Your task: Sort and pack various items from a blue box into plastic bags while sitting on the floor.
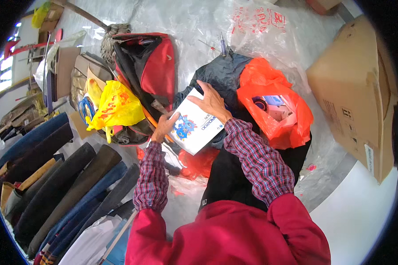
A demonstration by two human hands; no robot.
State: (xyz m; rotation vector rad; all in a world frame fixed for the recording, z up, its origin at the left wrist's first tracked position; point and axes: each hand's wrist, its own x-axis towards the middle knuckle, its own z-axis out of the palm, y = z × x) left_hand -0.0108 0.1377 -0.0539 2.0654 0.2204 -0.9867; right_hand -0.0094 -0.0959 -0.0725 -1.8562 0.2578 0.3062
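Between my two hands is a white printed box or packet point(196, 127) with a blue cartoon figure and lettering on its face. My left hand point(165, 126) grips its left edge, thumb on top. My right hand point(212, 102) holds its upper right edge, fingers partly hidden behind it. Beyond it lies a black plastic bag point(219, 71). To the right, an orange-red plastic bag point(272, 76) gapes and shows pink and blue items and a dark round object. A red and black bag point(159, 66) lies unzipped at the upper left, beside a tied yellow plastic bag point(119, 106).
Fabric rolls point(76, 195) fill the lower left. A large cardboard box point(345, 92) stands at the right. A screwdriver point(223, 46) lies beyond the black bag, near a clear plastic bag point(262, 36). A mop head point(111, 39) rests behind the red bag.
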